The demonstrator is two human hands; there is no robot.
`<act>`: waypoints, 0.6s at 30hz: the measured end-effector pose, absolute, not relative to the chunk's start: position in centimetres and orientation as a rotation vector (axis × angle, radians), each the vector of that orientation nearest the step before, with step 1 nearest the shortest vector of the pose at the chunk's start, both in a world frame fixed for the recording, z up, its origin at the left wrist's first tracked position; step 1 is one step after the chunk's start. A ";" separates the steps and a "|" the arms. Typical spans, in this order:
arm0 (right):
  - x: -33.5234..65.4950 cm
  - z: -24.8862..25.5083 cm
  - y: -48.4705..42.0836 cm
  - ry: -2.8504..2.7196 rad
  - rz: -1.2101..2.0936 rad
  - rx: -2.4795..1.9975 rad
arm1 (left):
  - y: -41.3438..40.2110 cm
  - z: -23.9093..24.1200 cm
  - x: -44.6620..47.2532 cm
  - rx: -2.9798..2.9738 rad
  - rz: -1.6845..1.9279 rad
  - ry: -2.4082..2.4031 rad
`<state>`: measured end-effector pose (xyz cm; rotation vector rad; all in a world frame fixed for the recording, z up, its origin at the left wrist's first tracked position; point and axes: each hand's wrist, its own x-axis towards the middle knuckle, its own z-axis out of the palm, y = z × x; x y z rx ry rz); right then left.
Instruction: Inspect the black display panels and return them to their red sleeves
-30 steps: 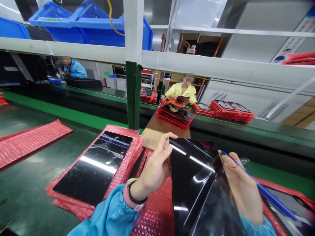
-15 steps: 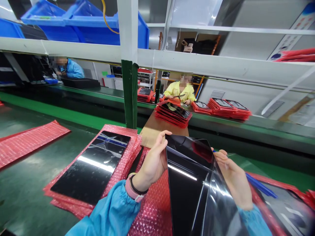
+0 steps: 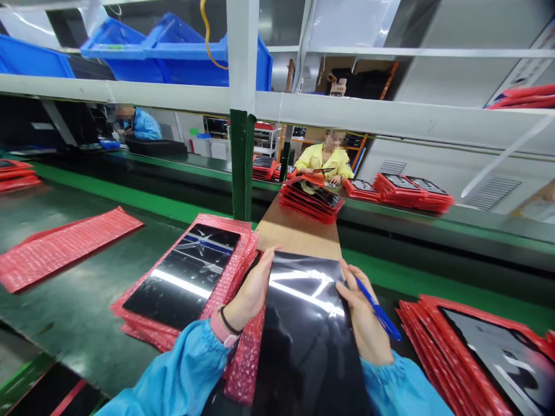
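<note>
Both hands hold a glossy black screen panel tilted up in front of me. My left hand grips its left edge near the top corner. At the upper right edge, my right hand pinches the panel, and a blue pen is tucked between its fingers. A clear film seems to lie over the panel's face. To the left, another black panel rests on a stack of pink bubble-wrap sleeves. More bubble wrap lies under my left wrist.
Red-wrapped panels are stacked at the right. A flat pink bubble sleeve lies far left. Beyond a green-wrapped post, a brown board bears a red stack. A co-worker in yellow sits behind it.
The clear film, lifted off the panel's right side before, now lies along its face. My right hand has moved left and inward. The view has shifted slightly.
</note>
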<state>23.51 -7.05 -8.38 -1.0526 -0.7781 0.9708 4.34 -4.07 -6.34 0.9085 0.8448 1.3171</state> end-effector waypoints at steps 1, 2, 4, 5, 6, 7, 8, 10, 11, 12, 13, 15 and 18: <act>23.3 -9.5 -6.9 -0.778 0.979 -1.061 | -4.5 -7.5 3.7 0.898 1.276 0.889; 23.0 -10.6 -6.8 -0.779 0.976 -1.073 | -5.0 -8.6 3.0 0.891 1.231 0.938; 22.6 -12.6 -6.5 -0.786 0.942 -1.084 | -6.1 -10.8 1.5 0.889 1.152 1.055; 22.3 -13.5 -6.3 -0.796 0.920 -1.083 | -6.7 -11.6 0.9 0.893 1.117 1.110; 22.1 -14.3 -6.2 -0.810 0.898 -1.080 | -7.1 -12.2 0.3 0.898 1.085 1.159; 21.8 -15.0 -6.0 -0.828 0.877 -1.076 | -7.5 -12.7 -0.1 0.903 1.054 1.199; 21.4 -15.7 -5.8 -0.851 0.857 -1.074 | -7.7 -12.9 -0.5 0.907 1.023 1.230; 20.8 -16.7 -5.5 -0.901 0.819 -1.078 | -7.9 -12.9 -1.0 0.912 0.967 1.272; 20.5 -17.2 -5.3 -0.925 0.795 -1.086 | -7.9 -12.7 -1.1 0.913 0.941 1.288; 20.2 -17.6 -5.2 -0.947 0.769 -1.096 | -7.8 -12.5 -1.2 0.912 0.916 1.303; 20.0 -17.9 -5.1 -0.968 0.740 -1.107 | -7.7 -12.2 -1.2 0.908 0.894 1.317; 19.7 -18.4 -5.0 -1.008 0.680 -1.130 | -7.4 -11.7 -1.3 0.887 0.851 1.341; 19.5 -18.7 -5.2 -1.067 0.610 -1.152 | -6.7 -10.8 -1.2 0.863 0.809 1.346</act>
